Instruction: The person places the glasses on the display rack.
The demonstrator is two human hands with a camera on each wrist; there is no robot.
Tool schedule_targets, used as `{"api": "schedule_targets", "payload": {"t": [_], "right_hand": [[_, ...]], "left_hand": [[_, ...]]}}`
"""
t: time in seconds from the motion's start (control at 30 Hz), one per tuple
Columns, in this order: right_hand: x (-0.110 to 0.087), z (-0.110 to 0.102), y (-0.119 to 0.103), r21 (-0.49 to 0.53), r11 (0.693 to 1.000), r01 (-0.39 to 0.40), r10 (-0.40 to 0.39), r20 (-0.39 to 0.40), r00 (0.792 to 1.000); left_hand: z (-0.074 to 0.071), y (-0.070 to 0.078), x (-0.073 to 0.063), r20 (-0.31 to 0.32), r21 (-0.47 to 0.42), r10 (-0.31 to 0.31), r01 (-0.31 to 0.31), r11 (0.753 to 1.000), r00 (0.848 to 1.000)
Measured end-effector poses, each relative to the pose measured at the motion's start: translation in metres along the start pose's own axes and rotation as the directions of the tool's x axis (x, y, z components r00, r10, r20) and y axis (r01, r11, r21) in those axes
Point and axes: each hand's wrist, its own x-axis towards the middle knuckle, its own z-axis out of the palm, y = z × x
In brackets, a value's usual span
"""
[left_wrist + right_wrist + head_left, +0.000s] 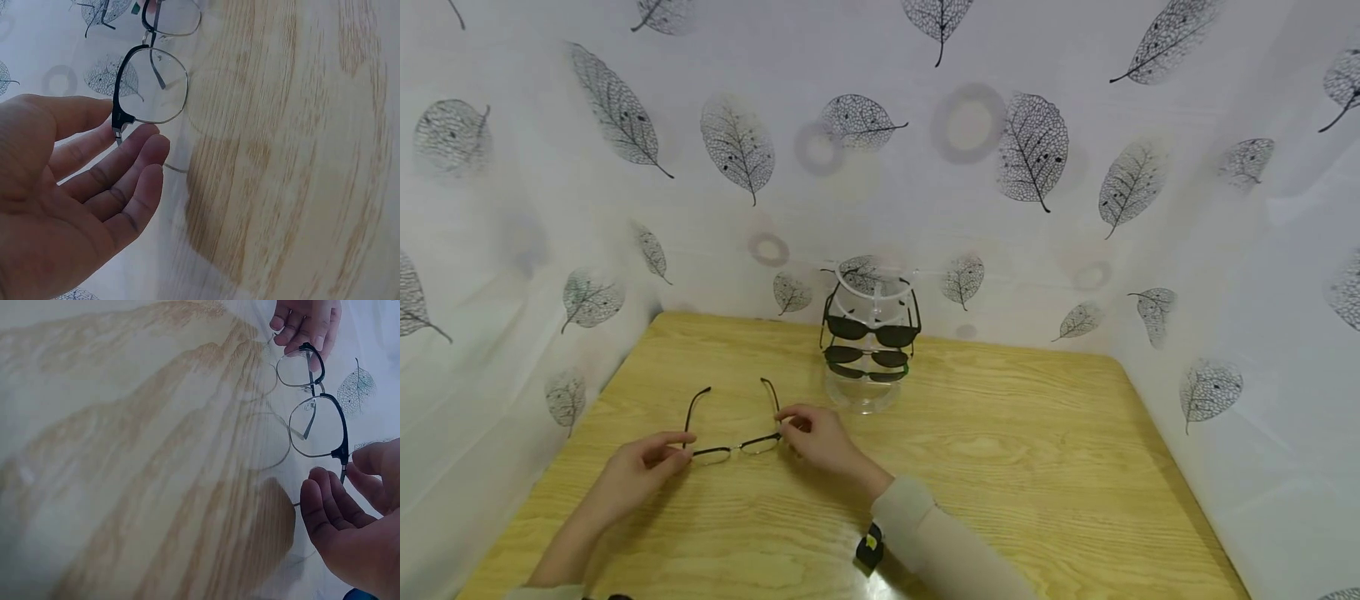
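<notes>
A pair of eyeglasses [712, 452] with dark upper rims and thin lower rims is held over the left part of the table, its temples unfolded and pointing away from me. My left hand [636, 475] pinches it at the left hinge, and my right hand [823, 442] pinches the other hinge. In the left wrist view, the thumb and fingers meet at the dark frame corner [122, 119], the other fingers loosely bent beneath. The right wrist view has both hands on the eyeglasses [345, 434], one at each end.
Behind my right hand, a clear display stand [865, 406] carries several pairs of sunglasses [872, 333] in tiers. The wooden table [1037, 450] is bordered by white leaf-print curtains [880, 192] at the back and sides. Beside the right sleeve is a small black object [870, 550] with a yellow mark.
</notes>
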Motion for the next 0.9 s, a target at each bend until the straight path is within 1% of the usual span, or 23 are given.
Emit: {"api": "schedule_targets", "payload": {"t": [0.27,0.5,0.57,0.73,0.9], "right_hand": [[0.002,0.004,0.001,-0.032,0.999,0.023,-0.024,-0.016,1.000],[0.001,0.005,-0.003,0.006,1.000,0.006,-0.006,-0.031,0.999],[0.001,0.004,-0.005,0.011,1.000,-0.003,0.003,-0.030,1.000],[0.002,0.001,-0.011,0.037,0.999,-0.014,0.015,-0.043,0.999],[0.002,-0.007,-0.023,0.067,0.998,0.019,-0.014,-0.074,0.997]], "left_hand": [[0.001,-0.002,0.000,-0.007,-0.009,-0.027,0.027,1.000,1.000],[0.002,0.003,-0.001,-0.020,-0.062,-0.099,0.098,0.993,0.995],[0.002,0.004,-0.001,-0.021,-0.090,-0.108,0.105,0.990,0.994],[0.001,0.006,0.001,-0.039,-0.172,-0.114,0.105,0.979,0.993],[-0.001,0.009,0.004,-0.075,-0.189,-0.096,0.080,0.979,0.993]]}}
